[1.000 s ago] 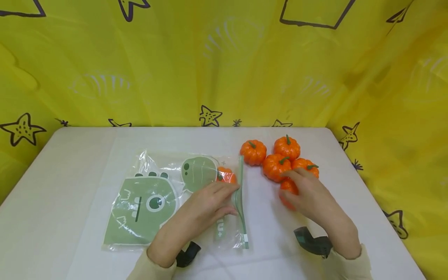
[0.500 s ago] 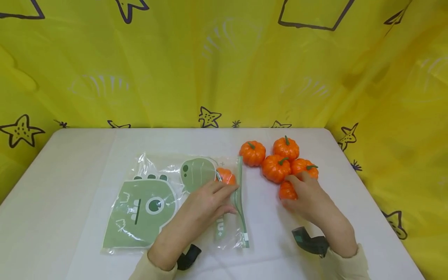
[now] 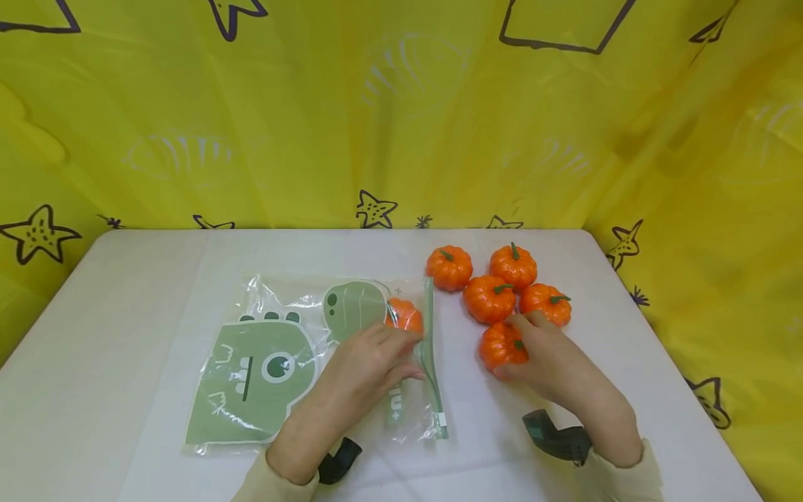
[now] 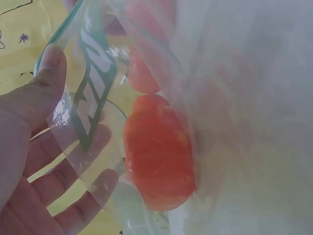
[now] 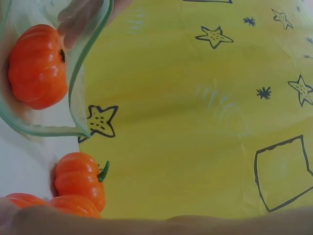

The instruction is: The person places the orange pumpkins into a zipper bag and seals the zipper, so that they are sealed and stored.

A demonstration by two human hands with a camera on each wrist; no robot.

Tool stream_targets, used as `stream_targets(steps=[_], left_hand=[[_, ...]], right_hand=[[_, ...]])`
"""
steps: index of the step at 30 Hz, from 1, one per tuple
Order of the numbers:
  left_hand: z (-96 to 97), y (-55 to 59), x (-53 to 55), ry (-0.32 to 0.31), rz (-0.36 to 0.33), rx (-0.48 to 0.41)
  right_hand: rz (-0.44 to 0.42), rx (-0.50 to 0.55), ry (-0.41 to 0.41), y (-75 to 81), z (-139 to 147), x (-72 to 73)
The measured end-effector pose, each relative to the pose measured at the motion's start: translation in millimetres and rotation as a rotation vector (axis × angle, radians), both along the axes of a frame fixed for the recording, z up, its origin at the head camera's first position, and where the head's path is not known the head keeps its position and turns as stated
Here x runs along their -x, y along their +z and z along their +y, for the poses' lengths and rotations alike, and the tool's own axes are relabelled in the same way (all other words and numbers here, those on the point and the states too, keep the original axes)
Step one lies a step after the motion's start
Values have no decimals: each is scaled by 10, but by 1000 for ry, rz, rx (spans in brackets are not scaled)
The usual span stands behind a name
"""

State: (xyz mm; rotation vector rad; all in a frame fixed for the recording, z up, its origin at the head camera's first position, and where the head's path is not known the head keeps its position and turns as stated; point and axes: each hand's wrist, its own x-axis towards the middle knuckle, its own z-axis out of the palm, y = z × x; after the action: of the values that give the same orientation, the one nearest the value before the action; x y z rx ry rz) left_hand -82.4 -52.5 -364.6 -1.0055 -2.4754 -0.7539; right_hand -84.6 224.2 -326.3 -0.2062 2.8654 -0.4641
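Note:
A clear zip bag point(image 3: 251, 390) with green dinosaur prints lies on the table. My left hand point(image 3: 366, 362) holds its mouth, with the thumb on one side of the film and the fingers showing through it in the left wrist view. One orange toy pumpkin point(image 3: 404, 317) is inside, near the opening; the right wrist view shows that pumpkin point(image 5: 38, 66) within the gaping green rim. My right hand point(image 3: 552, 355) grips another pumpkin point(image 3: 500, 346) between thumb and fingers, right of the bag. Part of it is hidden by the hand.
Several more pumpkins stand behind the right hand: one at the left point(image 3: 449, 268), one at the back point(image 3: 513, 266), one in the middle point(image 3: 488, 300) and one at the right point(image 3: 544, 305). A yellow patterned curtain point(image 3: 401, 125) borders the white table point(image 3: 157, 279).
My right hand has closed round the nearest pumpkin and shifted it left, away from the right-hand one. The left and middle pumpkins have shifted slightly. My left hand stays at the bag's mouth.

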Motion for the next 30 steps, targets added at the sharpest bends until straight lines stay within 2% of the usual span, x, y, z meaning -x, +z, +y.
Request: stream_targets(steps=[8,16,23,30], left_hand=[[-1,-23,5,-6,33,-9],[2,-18,-2,-14,24,-1],[-4,2,-3,-16,19,7],[-5,-8,-5,-17,34,-7]], right_hand=[[37,20,55,-18,-78,-2],[93,44,93,-58,-195,-13],[182,51,120,-82,-230,-8],[268,143,150,-123,-304,8]])
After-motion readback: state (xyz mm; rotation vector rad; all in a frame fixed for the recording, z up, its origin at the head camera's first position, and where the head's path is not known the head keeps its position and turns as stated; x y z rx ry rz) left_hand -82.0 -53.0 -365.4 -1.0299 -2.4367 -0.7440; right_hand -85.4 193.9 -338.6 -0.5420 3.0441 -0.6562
